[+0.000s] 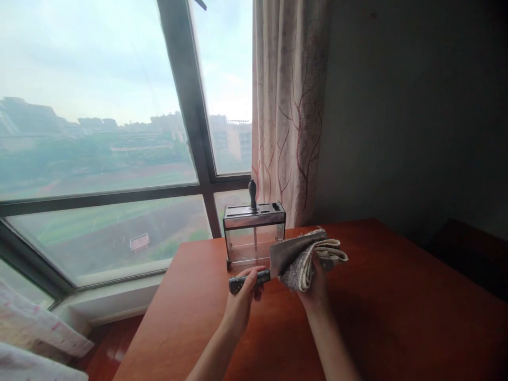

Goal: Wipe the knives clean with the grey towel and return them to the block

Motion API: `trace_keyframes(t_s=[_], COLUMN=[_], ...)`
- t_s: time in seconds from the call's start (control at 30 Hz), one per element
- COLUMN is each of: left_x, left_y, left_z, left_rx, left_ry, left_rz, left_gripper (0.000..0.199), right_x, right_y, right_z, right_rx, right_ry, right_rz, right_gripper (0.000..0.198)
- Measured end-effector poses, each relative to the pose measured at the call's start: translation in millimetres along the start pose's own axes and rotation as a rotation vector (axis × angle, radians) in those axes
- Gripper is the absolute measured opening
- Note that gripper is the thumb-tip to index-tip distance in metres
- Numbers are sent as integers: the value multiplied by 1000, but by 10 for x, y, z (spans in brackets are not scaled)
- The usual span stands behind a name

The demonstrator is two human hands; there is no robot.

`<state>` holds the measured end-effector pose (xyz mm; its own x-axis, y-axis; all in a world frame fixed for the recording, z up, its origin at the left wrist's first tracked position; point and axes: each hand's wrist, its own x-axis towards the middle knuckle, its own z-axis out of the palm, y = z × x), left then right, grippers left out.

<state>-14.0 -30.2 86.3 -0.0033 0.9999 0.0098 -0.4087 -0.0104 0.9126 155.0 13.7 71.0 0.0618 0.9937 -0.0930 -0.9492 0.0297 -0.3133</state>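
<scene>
My left hand (245, 299) is closed round the dark handle of a cleaver (286, 255), whose broad blade points to the right. A folded grey and cream cloth (307, 267) lies against the blade and covers part of it. My right hand (316, 288) grips this cloth from below and behind; most of its fingers are hidden by the folds. Both hands are above the reddish-brown table (273, 338). Just beyond them stands a clear-sided knife block (254, 214) with a metal top, and one dark-handled knife (253, 194) sits upright in it.
Behind the table are a large window (99, 132) with dark frames and a patterned curtain (289, 106). The table's left edge drops to the floor near a white sill (115, 301). A dark wall (405, 116) rises at the right.
</scene>
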Motion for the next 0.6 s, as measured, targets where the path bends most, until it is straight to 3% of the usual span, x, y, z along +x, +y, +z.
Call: trace_keyframes(t_s=[0.1, 0.27, 0.4, 0.6], left_x=[-7, -12, 3, -30], left_y=[30, 32, -9, -139], left_z=[-11, 12, 7, 55], left_rx=[-23, -6, 21, -18], left_ry=[-60, -40, 14, 22], left_rz=[-27, -23, 16, 3], left_gripper=[40, 35, 35, 36], right_x=[-5, -54, -90, -161], right_y=[-133, -179, -107, 101], right_z=[-15, -20, 14, 64], right_rx=[8, -5, -45, -64], right_ry=[-40, -48, -49, -81], right_rz=[-13, -52, -84, -7], right_gripper=[24, 23, 25, 25])
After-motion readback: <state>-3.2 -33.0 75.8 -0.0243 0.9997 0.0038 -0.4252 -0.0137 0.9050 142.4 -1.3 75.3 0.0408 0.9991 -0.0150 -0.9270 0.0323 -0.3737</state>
